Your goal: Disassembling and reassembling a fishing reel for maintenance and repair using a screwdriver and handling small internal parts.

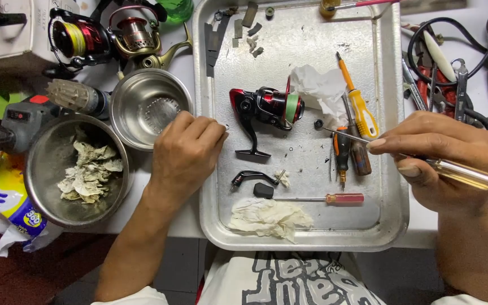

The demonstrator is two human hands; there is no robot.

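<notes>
While the right hand (441,155) pinches a screwdriver with a clear amber handle (467,174), its thin shaft pointing left with a small dark ring-shaped part (318,123) at the tip, the left hand (186,151) rests half-curled on the left rim of the dented metal tray (393,223), and whether it holds anything I cannot tell. Standing on its foot in the tray's middle, just left of that tip, the red and black spinning reel (264,107) looks part-stripped, its black handle arm (253,177) lying loose below, so this reads as mid-disassembly. Any next move likely calls for steadying the reel body and keeping the small part level on the shaft.
</notes>
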